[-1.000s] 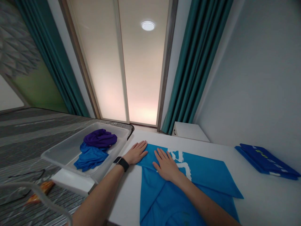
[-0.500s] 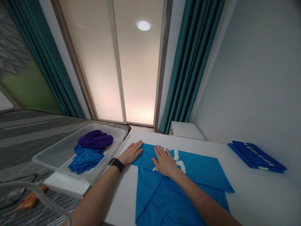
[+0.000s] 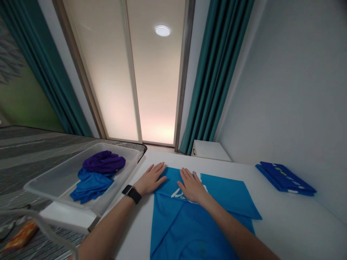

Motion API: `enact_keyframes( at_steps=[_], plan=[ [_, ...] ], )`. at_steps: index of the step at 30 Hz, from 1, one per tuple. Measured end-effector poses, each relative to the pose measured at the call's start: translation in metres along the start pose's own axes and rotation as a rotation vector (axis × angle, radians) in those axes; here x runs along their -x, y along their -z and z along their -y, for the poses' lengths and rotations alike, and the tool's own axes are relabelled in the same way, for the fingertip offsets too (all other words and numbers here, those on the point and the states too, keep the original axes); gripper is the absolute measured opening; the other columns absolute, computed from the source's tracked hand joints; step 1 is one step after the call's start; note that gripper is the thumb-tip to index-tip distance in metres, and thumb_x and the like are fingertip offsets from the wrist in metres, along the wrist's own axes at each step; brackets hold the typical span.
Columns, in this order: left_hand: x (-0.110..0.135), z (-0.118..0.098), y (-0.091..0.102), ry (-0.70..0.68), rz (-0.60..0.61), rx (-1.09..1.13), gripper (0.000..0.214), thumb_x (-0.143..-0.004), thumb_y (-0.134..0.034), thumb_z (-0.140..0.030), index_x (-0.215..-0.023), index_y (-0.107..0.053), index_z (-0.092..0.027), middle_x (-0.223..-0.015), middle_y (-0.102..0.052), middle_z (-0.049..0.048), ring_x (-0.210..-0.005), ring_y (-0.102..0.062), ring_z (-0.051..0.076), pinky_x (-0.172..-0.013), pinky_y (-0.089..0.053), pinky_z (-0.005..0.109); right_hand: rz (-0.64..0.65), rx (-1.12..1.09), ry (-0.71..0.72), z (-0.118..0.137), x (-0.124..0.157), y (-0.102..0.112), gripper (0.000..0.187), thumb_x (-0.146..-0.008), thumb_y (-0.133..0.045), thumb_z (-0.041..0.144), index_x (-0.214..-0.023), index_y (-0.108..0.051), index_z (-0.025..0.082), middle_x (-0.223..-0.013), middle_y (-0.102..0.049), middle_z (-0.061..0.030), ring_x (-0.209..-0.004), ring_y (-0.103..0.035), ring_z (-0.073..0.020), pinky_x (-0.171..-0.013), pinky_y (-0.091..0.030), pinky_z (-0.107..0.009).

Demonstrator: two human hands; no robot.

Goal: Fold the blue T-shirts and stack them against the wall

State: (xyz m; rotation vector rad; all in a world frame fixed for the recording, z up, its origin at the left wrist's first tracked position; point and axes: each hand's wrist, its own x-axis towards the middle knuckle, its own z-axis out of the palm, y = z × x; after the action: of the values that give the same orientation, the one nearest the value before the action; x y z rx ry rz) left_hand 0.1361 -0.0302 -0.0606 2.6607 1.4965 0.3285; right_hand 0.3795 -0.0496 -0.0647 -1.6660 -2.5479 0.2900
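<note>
A bright blue T-shirt (image 3: pixel 222 195) with white print lies partly folded on the white table (image 3: pixel 284 224). My left hand (image 3: pixel 150 178), a dark watch on its wrist, lies flat and open at the shirt's left edge. Just to its right, my right hand (image 3: pixel 192 186) presses flat and open on the folded part, covering some of the white print.
A clear plastic tray (image 3: pixel 54 180) at the left holds a purple garment (image 3: pixel 104 162) and a blue garment (image 3: pixel 90 184). A folded dark blue shirt (image 3: pixel 284 178) lies at the table's right by the wall. A small white cabinet (image 3: pixel 210 150) stands behind the table. An orange wrapper (image 3: pixel 18 238) lies at lower left.
Both hands have slid a little toward me along the shirt while staying flat; the right hand now covers more of the white print. The view has shifted slightly.
</note>
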Motion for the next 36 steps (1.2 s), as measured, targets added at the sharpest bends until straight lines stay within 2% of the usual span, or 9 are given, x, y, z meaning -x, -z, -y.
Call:
enact_keyframes(
  at_steps=[6,10,16,22,29,32,36],
  plan=[
    [-0.006,-0.030,-0.007,-0.147,-0.036,-0.034,0.064,-0.099,-0.030,-0.057,-0.152,-0.027,-0.023,-0.158,-0.027,0.0076,-0.146,-0.025,0.023,-0.119,-0.018,0.041,-0.010,0.003,0.003,-0.016,0.014,0.004,0.068,-0.099,-0.017,0.049,-0.153,-0.019,0.008,-0.160,-0.014,-0.0094,-0.148,-0.009,-0.0215,-0.119,-0.005,-0.046],
    [-0.009,-0.041,-0.017,-0.115,0.008,-0.020,0.067,-0.098,-0.029,-0.060,-0.152,-0.028,-0.020,-0.158,-0.027,0.0093,-0.146,-0.024,0.024,-0.119,-0.019,0.043,-0.014,0.013,-0.065,-0.026,0.021,0.002,0.069,-0.098,-0.018,0.051,-0.154,-0.020,0.010,-0.160,-0.014,-0.0091,-0.148,-0.009,-0.0215,-0.119,-0.004,-0.046],
    [-0.008,-0.042,-0.026,-0.080,0.024,-0.046,0.071,-0.095,-0.029,-0.065,-0.152,-0.029,-0.022,-0.158,-0.026,0.0090,-0.146,-0.023,0.026,-0.119,-0.017,0.046,-0.050,0.034,-0.076,-0.033,0.027,-0.006,0.069,-0.099,-0.017,0.052,-0.153,-0.023,0.011,-0.160,-0.016,-0.0099,-0.148,-0.010,-0.0215,-0.119,-0.003,-0.045],
    [-0.007,-0.041,-0.027,-0.101,-0.001,-0.043,0.073,-0.093,-0.031,-0.068,-0.152,-0.028,-0.025,-0.158,-0.027,0.0067,-0.146,-0.023,0.027,-0.119,-0.016,0.046,-0.039,0.013,-0.056,-0.035,0.030,-0.002,0.067,-0.099,-0.018,0.051,-0.153,-0.022,0.012,-0.160,-0.016,-0.0089,-0.148,-0.009,-0.0214,-0.119,-0.005,-0.046],
    [-0.010,-0.041,-0.023,-0.091,0.038,-0.044,0.076,-0.092,-0.030,-0.070,-0.153,-0.027,-0.023,-0.158,-0.027,0.0086,-0.146,-0.024,0.028,-0.119,-0.013,0.049,-0.011,0.011,-0.095,-0.065,0.052,0.009,0.067,-0.099,-0.015,0.051,-0.154,-0.021,0.012,-0.160,-0.015,-0.0081,-0.148,-0.010,-0.0204,-0.119,-0.006,-0.045],
    [-0.015,-0.052,-0.020,-0.110,0.070,-0.037,0.076,-0.093,-0.028,-0.069,-0.153,-0.028,-0.022,-0.157,-0.027,0.0098,-0.146,-0.023,0.028,-0.119,-0.013,0.049,-0.020,0.014,-0.128,-0.075,0.065,0.014,0.066,-0.099,-0.016,0.050,-0.153,-0.022,0.013,-0.160,-0.015,-0.0077,-0.148,-0.011,-0.0207,-0.119,-0.006,-0.045],
    [-0.028,-0.079,-0.022,-0.195,0.076,-0.010,0.070,-0.095,-0.026,-0.066,-0.152,-0.028,-0.024,-0.157,-0.028,0.0079,-0.146,-0.024,0.026,-0.118,-0.015,0.047,-0.039,0.008,-0.157,-0.081,0.077,0.012,0.066,-0.099,-0.018,0.051,-0.153,-0.025,0.013,-0.160,-0.017,-0.0080,-0.148,-0.011,-0.0213,-0.119,-0.006,-0.045]
  ],
)
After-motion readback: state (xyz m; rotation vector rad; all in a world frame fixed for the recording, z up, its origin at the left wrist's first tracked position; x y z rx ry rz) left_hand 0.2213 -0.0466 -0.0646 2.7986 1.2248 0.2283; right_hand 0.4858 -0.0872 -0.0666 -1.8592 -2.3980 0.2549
